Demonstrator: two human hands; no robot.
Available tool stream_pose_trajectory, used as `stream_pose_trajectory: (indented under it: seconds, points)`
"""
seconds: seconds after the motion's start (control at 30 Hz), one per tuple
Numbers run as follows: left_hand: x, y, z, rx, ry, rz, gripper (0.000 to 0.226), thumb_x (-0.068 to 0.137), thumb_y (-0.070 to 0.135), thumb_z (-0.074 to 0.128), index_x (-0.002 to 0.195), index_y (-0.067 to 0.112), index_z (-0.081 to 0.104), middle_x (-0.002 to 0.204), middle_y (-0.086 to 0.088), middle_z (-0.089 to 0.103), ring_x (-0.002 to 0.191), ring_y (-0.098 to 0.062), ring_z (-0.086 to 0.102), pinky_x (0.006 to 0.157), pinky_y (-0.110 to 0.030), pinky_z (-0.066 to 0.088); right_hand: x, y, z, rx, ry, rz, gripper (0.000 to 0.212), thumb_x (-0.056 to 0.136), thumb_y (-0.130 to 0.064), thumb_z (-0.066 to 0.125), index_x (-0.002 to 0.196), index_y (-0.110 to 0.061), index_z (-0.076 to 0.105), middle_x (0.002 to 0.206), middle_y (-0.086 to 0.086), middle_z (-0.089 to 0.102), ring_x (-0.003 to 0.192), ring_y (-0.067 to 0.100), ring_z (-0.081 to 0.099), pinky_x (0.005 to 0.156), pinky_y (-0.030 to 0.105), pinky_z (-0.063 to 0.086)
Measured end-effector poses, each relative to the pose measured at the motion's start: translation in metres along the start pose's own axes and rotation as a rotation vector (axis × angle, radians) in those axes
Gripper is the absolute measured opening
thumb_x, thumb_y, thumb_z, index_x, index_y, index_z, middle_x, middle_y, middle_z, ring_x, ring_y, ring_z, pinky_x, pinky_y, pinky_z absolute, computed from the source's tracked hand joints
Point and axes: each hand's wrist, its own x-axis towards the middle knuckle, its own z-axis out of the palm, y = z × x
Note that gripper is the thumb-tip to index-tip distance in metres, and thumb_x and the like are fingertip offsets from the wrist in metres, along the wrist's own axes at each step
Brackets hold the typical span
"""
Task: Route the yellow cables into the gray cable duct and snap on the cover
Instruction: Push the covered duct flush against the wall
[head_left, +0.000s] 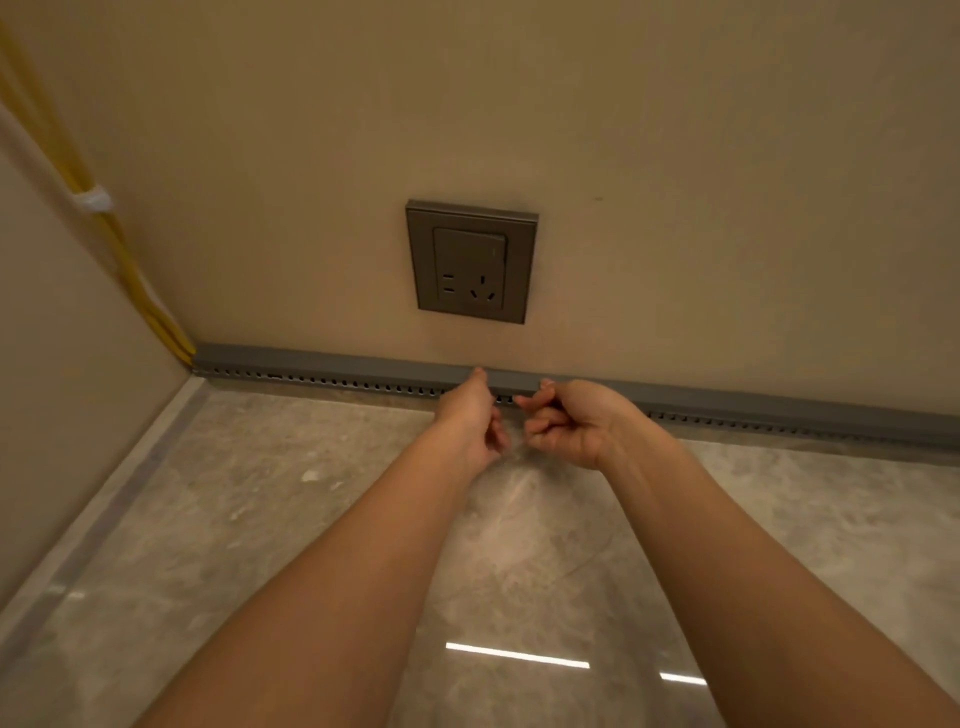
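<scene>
Running left to right along the wall's foot, the long gray slotted plastic cable duct (337, 383) carries its flat gray cover strip (311, 361), which the curled left hand (467, 415) and right hand (576, 423) touch side by side, whether pinching or only pressing being unclear, while the thin yellow cables (156, 312) enter at its far left end.

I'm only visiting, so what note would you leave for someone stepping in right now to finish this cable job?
Left hand: at the gray cable duct below the wall socket, one fingertip on the cover; grip unclear.
Right hand: close beside it, fingers curled, thumb tip on the cover; grip unclear too.
Yellow cables: run down the left corner, bundled by a white tie, and enter the duct's left end.
Done: no cable shows along the duct; the cover lies over the whole visible run.
Left: probably press the cover home where the hands are, then check along its length.
</scene>
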Motion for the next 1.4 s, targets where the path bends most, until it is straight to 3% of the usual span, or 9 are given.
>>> stream_pose_trajectory:
  seconds: [0.17,0.4,0.57,0.73,0.87,0.97,1.1,1.2,1.4]
  points:
    - [-0.008,-0.003,0.021,0.200,-0.037,-0.019,0.048,0.101,0.041,0.029,0.066,0.012,0.045,0.030,0.002,0.039,0.013,-0.007,0.026,0.033,-0.001,0.024,0.001,0.006,0.005,-0.031,0.038,-0.070,0.038,0.099,-0.001,0.022,0.066,-0.010,0.037,0.028,0.000,0.036,0.017,0.005,0.019,0.037,0.014,0.020]
    - [-0.003,0.003,0.018,0.302,-0.104,-0.059,0.056,0.102,0.041,0.021,0.058,0.013,0.043,0.048,0.000,0.036,0.014,-0.008,0.020,0.034,-0.001,0.017,0.000,0.008,0.004,-0.010,0.082,-0.118,0.039,0.102,-0.008,0.029,0.064,-0.011,0.039,0.031,-0.001,0.042,0.020,0.004,0.022,0.031,0.011,0.021]
    - [0.001,0.004,0.016,0.323,-0.177,-0.067,0.054,0.101,0.031,0.019,0.057,0.008,0.041,0.025,0.002,0.033,0.016,-0.008,0.018,0.031,-0.004,0.012,0.003,0.018,0.002,-0.081,0.150,-0.197,0.038,0.101,-0.020,0.040,0.065,-0.007,0.046,0.032,-0.001,0.045,0.021,0.004,0.029,0.031,0.010,0.025]
    - [0.000,0.006,0.015,0.316,-0.132,-0.053,0.039,0.100,0.023,0.023,0.063,0.013,0.029,0.051,0.000,0.025,0.021,-0.010,0.016,0.033,-0.005,0.012,-0.003,0.020,-0.021,-0.138,0.215,-0.216,0.038,0.095,-0.034,0.052,0.069,-0.007,0.059,0.038,-0.007,0.045,0.027,0.003,0.030,0.035,0.012,0.027]
    - [-0.003,0.006,0.020,0.355,-0.091,-0.041,0.034,0.098,0.016,0.019,0.066,0.012,0.028,0.058,0.000,0.021,0.045,-0.013,0.015,0.033,-0.012,0.012,-0.022,-0.003,-0.055,-0.097,0.275,-0.191,0.038,0.097,-0.034,0.046,0.075,-0.005,0.058,0.036,-0.004,0.049,0.033,0.004,0.038,0.041,0.016,0.035]
    - [-0.004,0.006,0.024,0.351,-0.036,-0.039,0.022,0.097,0.012,0.019,0.085,0.013,0.036,0.061,-0.003,0.025,0.047,-0.016,0.018,0.029,-0.009,0.016,-0.031,-0.025,-0.080,-0.125,0.341,-0.190,0.035,0.098,-0.031,0.046,0.078,-0.003,0.057,0.040,0.001,0.055,0.050,0.008,0.041,0.050,0.021,0.039]
    - [-0.007,0.004,0.027,0.356,0.029,-0.028,0.026,0.097,0.011,0.020,0.075,0.010,0.033,0.061,-0.004,0.024,0.048,-0.015,0.018,0.036,-0.020,0.016,-0.032,-0.043,-0.091,-0.134,0.289,-0.117,0.023,0.097,-0.021,0.049,0.081,-0.004,0.053,0.058,0.008,0.058,0.052,0.010,0.041,0.046,0.023,0.040]
    - [-0.009,0.001,0.030,0.335,0.085,-0.011,0.032,0.099,0.015,0.021,0.069,0.011,0.030,0.061,-0.001,0.023,0.049,-0.013,0.016,0.039,-0.023,0.015,-0.028,-0.051,-0.097,-0.078,0.192,-0.052,0.018,0.097,-0.015,0.049,0.083,-0.004,0.052,0.046,0.008,0.058,0.044,0.008,0.044,0.036,0.018,0.038]
    - [-0.007,-0.009,0.042,0.271,0.229,0.065,0.035,0.102,0.033,0.025,0.083,0.010,0.042,0.065,-0.002,0.039,0.047,-0.014,0.021,0.036,-0.013,0.018,-0.017,-0.058,-0.102,-0.052,0.054,0.018,0.028,0.100,-0.015,0.040,0.079,0.000,0.050,0.035,0.004,0.048,0.022,0.004,0.035,0.049,0.018,0.026]
